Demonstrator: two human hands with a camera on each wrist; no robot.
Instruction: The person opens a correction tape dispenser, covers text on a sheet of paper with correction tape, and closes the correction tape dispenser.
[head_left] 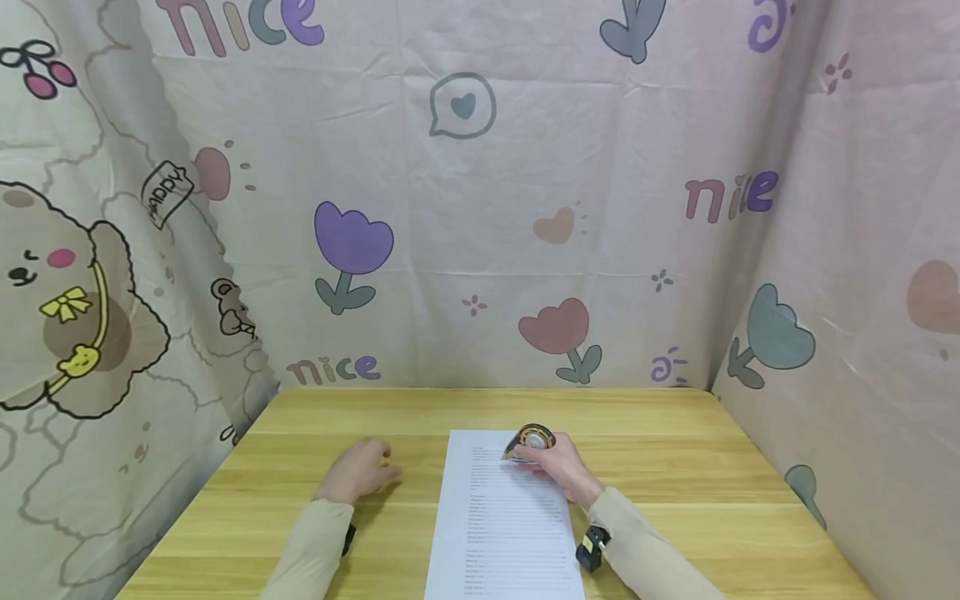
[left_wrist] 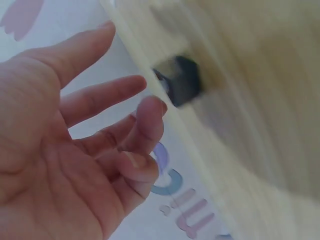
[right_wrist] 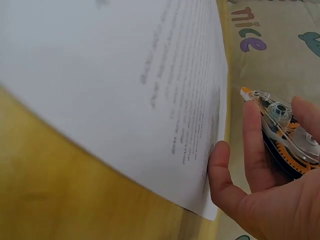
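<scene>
My right hand (head_left: 558, 467) holds a correction tape dispenser (head_left: 534, 437) over the upper part of a printed sheet of paper (head_left: 504, 575). In the right wrist view the dispenser (right_wrist: 287, 132) has a clear case with orange gears and a narrow orange-and-white tip. The thumb and fingers pinch its sides, while another finger lies at the paper's edge. To the left of the sheet, my left hand (head_left: 358, 472) is over the table with nothing in it. Its fingers (left_wrist: 107, 100) are loosely bent and spread in the left wrist view.
The wooden table (head_left: 645, 417) reaches back to a hanging printed cloth (head_left: 480, 192), which also covers both sides. A small black device (head_left: 592, 547) sits at the right wrist. A blurred dark block (left_wrist: 180, 80) appears beyond the fingers in the left wrist view.
</scene>
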